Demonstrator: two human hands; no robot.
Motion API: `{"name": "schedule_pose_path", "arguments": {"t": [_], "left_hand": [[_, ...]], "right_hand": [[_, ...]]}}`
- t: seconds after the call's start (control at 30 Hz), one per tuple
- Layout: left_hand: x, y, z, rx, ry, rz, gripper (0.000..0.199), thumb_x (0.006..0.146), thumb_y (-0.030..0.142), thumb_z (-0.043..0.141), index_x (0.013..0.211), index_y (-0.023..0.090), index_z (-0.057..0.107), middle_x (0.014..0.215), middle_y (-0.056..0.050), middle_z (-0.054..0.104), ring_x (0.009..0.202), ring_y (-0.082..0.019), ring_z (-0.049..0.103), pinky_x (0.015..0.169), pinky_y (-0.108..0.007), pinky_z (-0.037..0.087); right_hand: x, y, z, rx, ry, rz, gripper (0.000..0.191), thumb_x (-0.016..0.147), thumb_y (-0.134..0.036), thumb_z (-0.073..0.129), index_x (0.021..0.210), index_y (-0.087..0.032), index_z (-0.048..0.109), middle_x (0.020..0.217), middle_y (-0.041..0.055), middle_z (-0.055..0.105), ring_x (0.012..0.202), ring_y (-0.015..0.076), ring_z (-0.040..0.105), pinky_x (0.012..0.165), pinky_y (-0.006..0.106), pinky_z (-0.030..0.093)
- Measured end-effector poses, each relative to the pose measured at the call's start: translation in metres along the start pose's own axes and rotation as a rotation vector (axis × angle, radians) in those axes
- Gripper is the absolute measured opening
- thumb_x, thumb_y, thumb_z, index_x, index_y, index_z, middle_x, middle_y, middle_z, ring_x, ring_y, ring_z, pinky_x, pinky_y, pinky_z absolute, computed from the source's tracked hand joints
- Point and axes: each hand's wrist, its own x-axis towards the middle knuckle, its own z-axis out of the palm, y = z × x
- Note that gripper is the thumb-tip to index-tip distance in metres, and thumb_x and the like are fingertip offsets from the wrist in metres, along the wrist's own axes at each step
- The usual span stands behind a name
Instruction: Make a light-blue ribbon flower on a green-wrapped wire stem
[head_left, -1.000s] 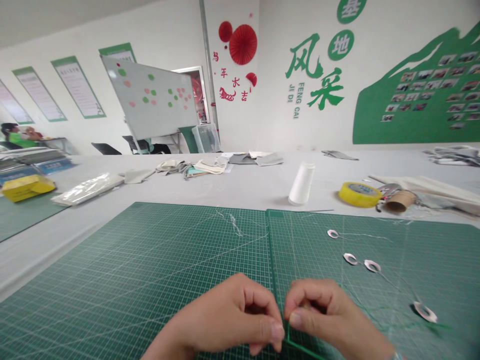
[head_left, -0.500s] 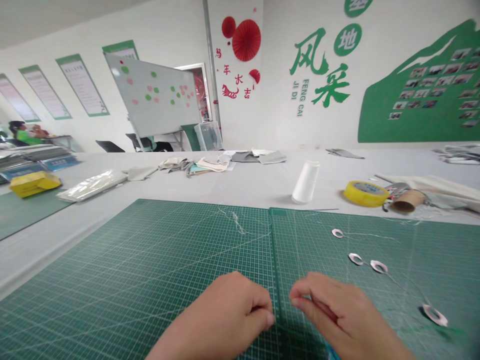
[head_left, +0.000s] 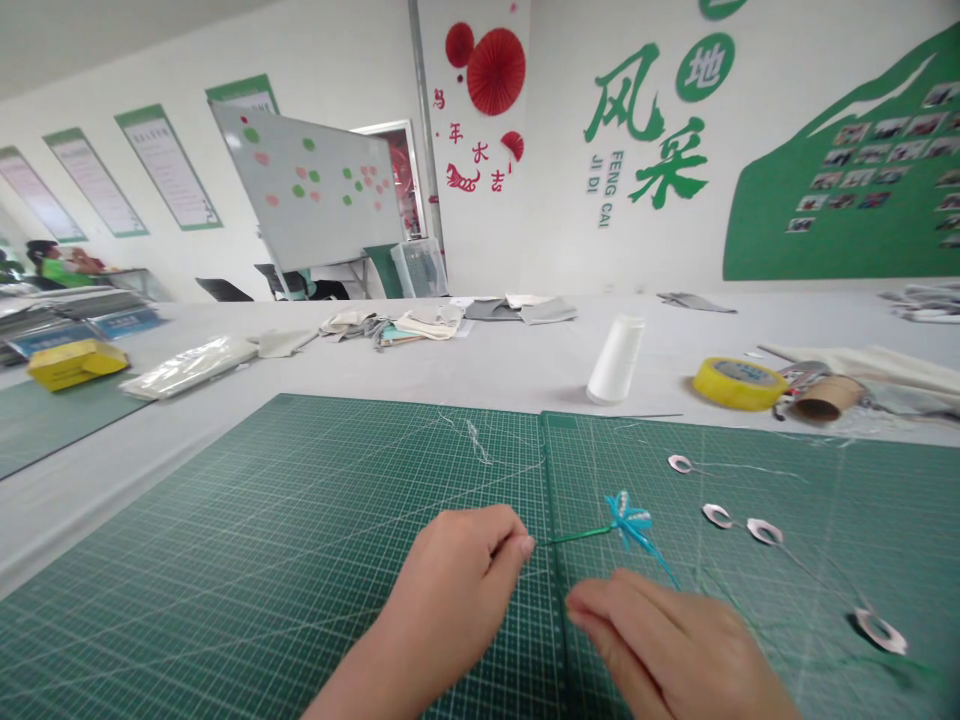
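My left hand (head_left: 454, 590) pinches the end of a thin green stem (head_left: 581, 535) between thumb and fingertips, above the green cutting mat (head_left: 300, 560). At the stem's far end sits a small teal ribbon flower (head_left: 628, 518), held above the mat or resting on it, I cannot tell which. My right hand (head_left: 660, 640) lies just below the flower, its fingers closed together and slightly blurred. Nothing shows in those fingers. To the right, several silver metal rings (head_left: 764, 532) with fine wires trailing from them lie on a second cutting mat (head_left: 840, 500).
Behind the mats stand a white thread cone (head_left: 616, 360), a yellow tape roll (head_left: 739, 384) and a cardboard tube (head_left: 829, 397). Folded fabric pieces (head_left: 420, 325), a plastic bag (head_left: 187, 367) and a yellow box (head_left: 77, 364) lie further back. A person (head_left: 56, 265) sits at far left.
The teal ribbon flower on its green stem has come out from between my hands. My left hand has moved up and away from my right hand, which has dropped lower.
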Motion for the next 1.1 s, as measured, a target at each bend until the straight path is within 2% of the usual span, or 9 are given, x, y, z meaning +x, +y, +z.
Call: {"name": "schedule_pose_path", "arguments": {"t": [0.2, 0.33, 0.5, 0.63, 0.73, 0.87, 0.97, 1.1], "left_hand": [[0.000, 0.002, 0.001, -0.105, 0.006, -0.041, 0.028, 0.090, 0.028, 0.046, 0.065, 0.019, 0.052, 0.058, 0.004, 0.050, 0.056, -0.011, 0.041, 0.053, -0.024, 0.026], [0.002, 0.004, -0.001, -0.253, -0.035, -0.103, 0.026, 0.089, 0.029, 0.048, 0.066, 0.018, 0.053, 0.056, 0.005, 0.044, 0.054, -0.010, 0.038, 0.052, -0.023, 0.027], [0.003, 0.007, -0.006, -0.473, -0.133, -0.144, 0.022, 0.087, 0.029, 0.050, 0.070, 0.016, 0.058, 0.053, 0.006, 0.042, 0.052, -0.010, 0.037, 0.053, -0.024, 0.030], [0.002, 0.009, -0.009, -0.636, -0.211, -0.116, 0.022, 0.086, 0.027, 0.050, 0.070, 0.016, 0.059, 0.052, 0.006, 0.042, 0.052, -0.010, 0.036, 0.055, -0.023, 0.030], [0.000, 0.009, -0.010, -0.723, -0.273, -0.120, 0.022, 0.087, 0.028, 0.051, 0.070, 0.016, 0.059, 0.052, 0.006, 0.043, 0.052, -0.009, 0.035, 0.055, -0.022, 0.029], [-0.003, 0.008, -0.012, -0.748, -0.403, -0.095, 0.020, 0.085, 0.025, 0.051, 0.070, 0.015, 0.060, 0.051, 0.006, 0.043, 0.050, -0.008, 0.034, 0.054, -0.022, 0.029], [-0.006, 0.008, -0.016, -0.684, -0.541, -0.077, 0.018, 0.083, 0.023, 0.053, 0.069, 0.016, 0.062, 0.051, 0.006, 0.043, 0.049, -0.009, 0.034, 0.052, -0.022, 0.028], [-0.008, 0.009, -0.020, -0.543, -0.642, -0.079, 0.018, 0.081, 0.021, 0.053, 0.068, 0.018, 0.065, 0.050, 0.006, 0.042, 0.047, -0.009, 0.033, 0.048, -0.022, 0.027]], "right_hand": [[0.000, 0.003, 0.010, 0.133, -0.019, 0.068, 0.020, 0.095, -0.019, 0.043, 0.090, -0.021, 0.062, 0.071, 0.0013, 0.068, 0.059, 0.0165, 0.066, 0.054, 0.027, 0.048], [0.003, 0.001, 0.010, 0.245, -0.001, 0.173, 0.018, 0.094, -0.021, 0.046, 0.086, -0.024, 0.062, 0.070, -0.0012, 0.067, 0.059, 0.0149, 0.064, 0.055, 0.025, 0.047], [0.009, -0.002, 0.008, 0.384, 0.007, 0.337, 0.020, 0.089, -0.028, 0.051, 0.075, -0.025, 0.065, 0.051, -0.0067, 0.044, 0.044, 0.0129, 0.044, 0.045, 0.024, 0.034], [0.011, 0.000, 0.009, 0.570, -0.023, 0.481, 0.021, 0.085, -0.032, 0.055, 0.070, -0.023, 0.067, 0.051, -0.0081, 0.028, 0.046, 0.0126, 0.035, 0.046, 0.024, 0.029], [0.013, 0.005, 0.011, 0.678, -0.010, 0.554, 0.023, 0.082, -0.036, 0.058, 0.067, -0.022, 0.068, 0.051, -0.0086, 0.026, 0.046, 0.0115, 0.028, 0.045, 0.024, 0.025], [0.013, 0.016, 0.018, 0.840, -0.008, 0.585, 0.024, 0.076, -0.040, 0.065, 0.064, -0.020, 0.067, 0.050, -0.0066, 0.040, 0.047, 0.0110, 0.032, 0.043, 0.023, 0.026], [0.012, 0.023, 0.022, 0.875, -0.019, 0.571, 0.031, 0.074, -0.048, 0.064, 0.064, -0.019, 0.067, 0.048, -0.0063, 0.042, 0.047, 0.0112, 0.032, 0.045, 0.024, 0.027], [0.011, 0.025, 0.014, 0.884, -0.081, 0.557, 0.024, 0.079, -0.041, 0.064, 0.069, -0.019, 0.069, 0.052, -0.0062, 0.043, 0.050, 0.0120, 0.035, 0.050, 0.025, 0.029]]}}
